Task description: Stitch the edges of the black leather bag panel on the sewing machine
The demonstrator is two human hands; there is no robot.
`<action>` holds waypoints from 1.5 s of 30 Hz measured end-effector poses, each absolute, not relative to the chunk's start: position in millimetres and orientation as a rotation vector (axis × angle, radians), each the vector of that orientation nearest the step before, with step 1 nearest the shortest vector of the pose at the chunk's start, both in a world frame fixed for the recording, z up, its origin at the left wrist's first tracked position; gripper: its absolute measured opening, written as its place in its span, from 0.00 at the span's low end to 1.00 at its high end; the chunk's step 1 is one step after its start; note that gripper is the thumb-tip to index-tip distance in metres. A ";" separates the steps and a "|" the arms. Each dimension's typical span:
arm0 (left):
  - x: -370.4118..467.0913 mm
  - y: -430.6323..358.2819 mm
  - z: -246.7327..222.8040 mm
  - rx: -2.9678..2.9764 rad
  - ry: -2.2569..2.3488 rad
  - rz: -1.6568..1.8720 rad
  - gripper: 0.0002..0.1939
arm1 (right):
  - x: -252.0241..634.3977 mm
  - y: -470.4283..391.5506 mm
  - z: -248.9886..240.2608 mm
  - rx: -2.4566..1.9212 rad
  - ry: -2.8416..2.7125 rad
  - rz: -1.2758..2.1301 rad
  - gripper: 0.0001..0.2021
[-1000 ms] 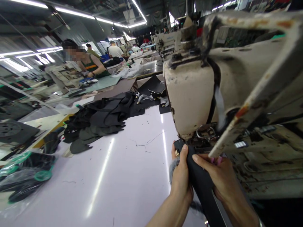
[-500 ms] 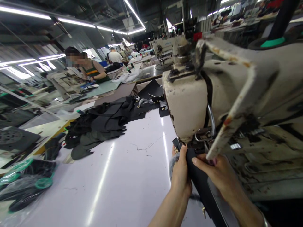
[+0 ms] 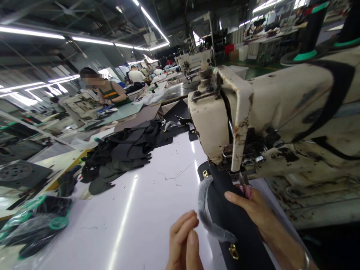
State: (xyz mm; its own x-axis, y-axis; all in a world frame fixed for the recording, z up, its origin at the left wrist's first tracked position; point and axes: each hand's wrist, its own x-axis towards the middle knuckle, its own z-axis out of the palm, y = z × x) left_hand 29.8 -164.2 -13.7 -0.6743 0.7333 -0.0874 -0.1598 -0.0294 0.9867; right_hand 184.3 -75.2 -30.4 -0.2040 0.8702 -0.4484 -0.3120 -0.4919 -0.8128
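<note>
A black bag panel (image 3: 225,202) lies under the sewing head, with gold metal fittings (image 3: 233,251) on it. A handle wrapped in clear plastic (image 3: 204,210) curves between the fittings. My right hand (image 3: 254,208) grips the panel's right side, thumb on top. That hand also holds small pink-handled scissors (image 3: 246,191), their blades pointing up beside the machine's guard. My left hand (image 3: 184,240) is off the panel, to its left, fingers bent, thumb apart, nothing in it. The sewing machine (image 3: 209,123) is cream and rusty; its needle area is partly hidden.
Dark cut pieces (image 3: 120,153) are heaped on the white tabletop (image 3: 146,210). More black panels with gold fittings (image 3: 177,125) lie behind. Plastic-wrapped thread cones (image 3: 42,225) are at the left. A co-worker (image 3: 109,90) sits at another machine.
My left hand has let go of the panel and drawn back toward me, down and left. The panel now lies flatter, showing its handle and fittings. My right hand stays on it.
</note>
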 end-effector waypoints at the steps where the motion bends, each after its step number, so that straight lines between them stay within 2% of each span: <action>1: 26.5 -157.8 -18.9 0.549 1.600 1.742 0.12 | 182.1 -76.8 -31.1 -1.172 -0.681 1.853 0.19; 6: 37.9 -126.9 -47.9 0.512 1.222 1.331 0.27 | 178.1 -78.5 -36.8 -1.151 -0.661 1.885 0.22; 11: 48.8 -119.8 -55.5 0.571 1.025 1.154 0.31 | 183.2 -73.0 -37.0 -1.451 -1.041 1.516 0.18; 16: 53.8 -109.3 -52.4 0.419 0.982 1.023 0.27 | 186.5 -71.3 -33.9 -1.579 -1.263 1.240 0.13; 27: 56.4 -104.6 -48.6 0.319 1.089 1.112 0.17 | 194.1 -82.2 -43.5 -1.663 -1.212 1.239 0.15; 32: 54.7 -105.6 -43.7 0.333 1.121 1.081 0.17 | 198.5 -83.3 -37.0 -1.620 -1.215 1.184 0.14; 40: 53.9 -106.1 -41.5 0.381 1.145 1.092 0.27 | 207.2 -79.2 -45.9 -1.581 -1.159 1.366 0.20; 45: 53.4 -107.1 -37.9 0.325 1.139 1.105 0.22 | 206.5 -77.2 -39.9 -1.468 -1.105 1.387 0.15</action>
State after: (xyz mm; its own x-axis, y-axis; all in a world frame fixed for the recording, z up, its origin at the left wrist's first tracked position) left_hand 53.4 -107.1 -37.9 -0.0069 0.8291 -0.5591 -0.5332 0.4699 0.7035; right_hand 206.5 -77.2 -39.9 0.0105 0.9589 -0.2836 0.0624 -0.2837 -0.9569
